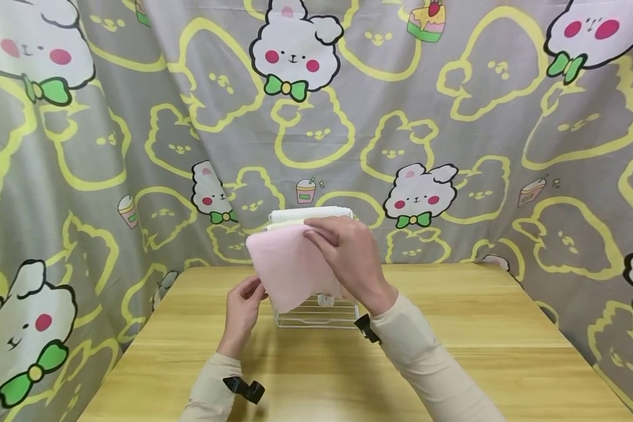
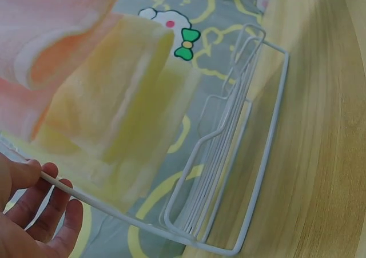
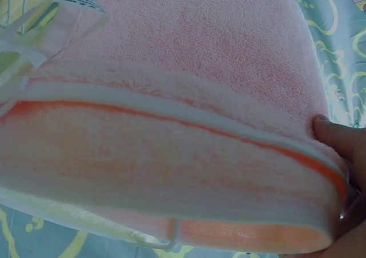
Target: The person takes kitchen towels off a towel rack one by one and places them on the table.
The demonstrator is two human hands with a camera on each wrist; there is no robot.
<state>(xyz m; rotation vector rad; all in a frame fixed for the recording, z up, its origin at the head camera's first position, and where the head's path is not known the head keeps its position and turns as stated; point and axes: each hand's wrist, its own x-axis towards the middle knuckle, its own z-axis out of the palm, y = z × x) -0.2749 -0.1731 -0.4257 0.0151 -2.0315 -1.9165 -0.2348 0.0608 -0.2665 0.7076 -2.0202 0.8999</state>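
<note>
A pink towel [image 1: 290, 266] hangs draped over the front of a white wire rack [image 1: 316, 326]. My right hand [image 1: 350, 252] pinches the towel at its upper right. In the right wrist view the thumb [image 3: 340, 137] presses on the towel's terry surface, close to its folded edge. My left hand [image 1: 242, 310] holds the rack's side wire, with thumb and fingers [image 2: 60, 209] around it in the left wrist view. Behind the pink one hang a yellow towel [image 2: 108, 98] and a white towel [image 1: 311, 214]. A white tag [image 3: 86, 3] with print sticks out from the pink towel.
The rack stands on a wooden table [image 1: 443, 328], toward its far edge. A grey cartoon-print curtain [image 1: 316, 146] hangs behind and along both sides. A wire basket part [image 2: 217, 155] sits low on the rack.
</note>
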